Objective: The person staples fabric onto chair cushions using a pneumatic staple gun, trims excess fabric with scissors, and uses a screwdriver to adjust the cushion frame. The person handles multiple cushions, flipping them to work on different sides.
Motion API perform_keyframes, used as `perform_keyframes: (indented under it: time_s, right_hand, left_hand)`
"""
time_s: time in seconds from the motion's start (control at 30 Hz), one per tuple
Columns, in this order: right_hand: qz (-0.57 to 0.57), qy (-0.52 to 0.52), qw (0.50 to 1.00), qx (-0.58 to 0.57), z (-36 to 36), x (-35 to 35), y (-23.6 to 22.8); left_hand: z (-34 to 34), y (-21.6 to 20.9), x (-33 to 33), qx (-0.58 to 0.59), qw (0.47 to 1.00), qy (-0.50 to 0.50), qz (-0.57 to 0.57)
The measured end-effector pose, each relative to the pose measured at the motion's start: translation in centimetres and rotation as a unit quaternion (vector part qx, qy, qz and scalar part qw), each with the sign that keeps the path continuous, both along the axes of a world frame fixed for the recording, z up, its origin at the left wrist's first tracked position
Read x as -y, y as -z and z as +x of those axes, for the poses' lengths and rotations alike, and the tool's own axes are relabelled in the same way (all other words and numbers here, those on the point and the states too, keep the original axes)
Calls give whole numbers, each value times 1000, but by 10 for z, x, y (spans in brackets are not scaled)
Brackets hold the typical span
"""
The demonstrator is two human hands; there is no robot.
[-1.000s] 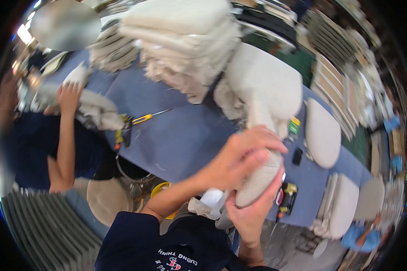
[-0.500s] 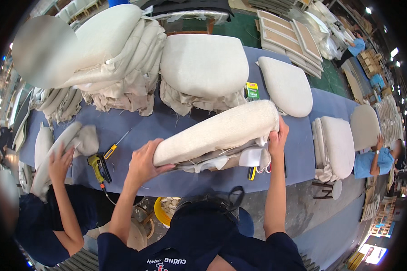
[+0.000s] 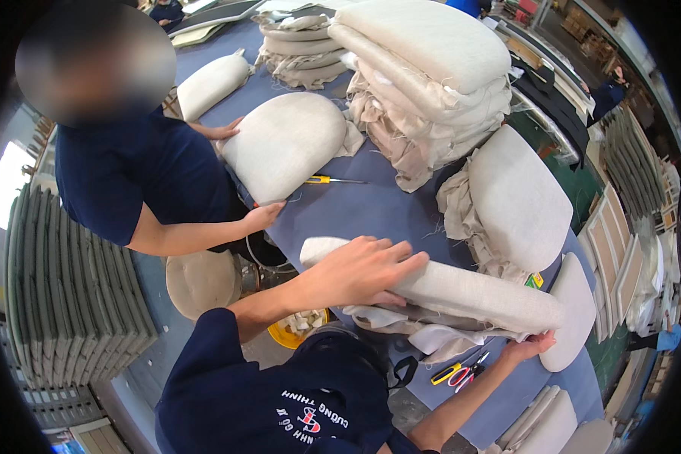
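A cream fabric-covered seat cushion [image 3: 477,293] stands tilted on edge near the table's front, loose fabric hanging beneath it. My left hand [image 3: 367,268] reaches over its upper side, fingers across the top and thumb on the near face. Under the cushion's right end, my right hand [image 3: 530,346] grips the lower edge. Below the cushion lie a yellow-and-black tool [image 3: 446,373], perhaps a knife, and red-handled scissors [image 3: 467,374]. Another cream cushion [image 3: 576,314] rests flat just beyond my right hand.
At left a co-worker [image 3: 144,174] holds a cushion [image 3: 287,144] with both hands. A yellow-handled screwdriver [image 3: 321,180] lies on the blue-grey table [image 3: 340,216]. Tall cushion stacks [image 3: 431,53] stand behind. A yellow bucket of scraps [image 3: 284,337] and a round stool [image 3: 200,284] are below the edge.
The view has swung left. My left hand has shifted from the cushion's left end onto its upper side, while the right hand stays at the right end. The co-worker now holds a cushion flat.
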State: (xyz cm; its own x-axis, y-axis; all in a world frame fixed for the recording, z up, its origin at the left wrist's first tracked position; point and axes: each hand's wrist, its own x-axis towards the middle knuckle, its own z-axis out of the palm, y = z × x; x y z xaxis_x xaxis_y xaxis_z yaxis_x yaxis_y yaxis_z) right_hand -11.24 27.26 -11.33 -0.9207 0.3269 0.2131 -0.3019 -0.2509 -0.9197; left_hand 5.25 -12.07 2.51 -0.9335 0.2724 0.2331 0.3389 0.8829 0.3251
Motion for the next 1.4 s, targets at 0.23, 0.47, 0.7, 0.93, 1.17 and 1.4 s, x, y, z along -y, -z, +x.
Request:
perform_keyframes:
  time_s: [0.23, 0.47, 0.7, 0.93, 1.17, 1.4]
  right_hand:
    - [226, -71, 971, 22, 40, 60, -96]
    - [145, -39, 988, 34, 62, 75, -105]
    - [97, -21, 994, 37, 44, 73, -54]
    - [382, -31, 913, 143, 71, -30, 61]
    - [644, 217, 629, 378, 193, -193, 259]
    - [682, 266, 540, 416, 191, -164, 246]
  left_hand:
    - [12, 18, -29, -41, 997, -44, 41]
    - [24, 18, -33, -15, 996, -21, 84]
    - [-87, 0, -66, 14, 953, 233, 193]
    - [-224, 11, -117, 253, 849, 314, 340]
    - [-254, 24, -112, 240, 872, 277, 326]
    - [-265, 50, -99, 215, 880, 277, 319]
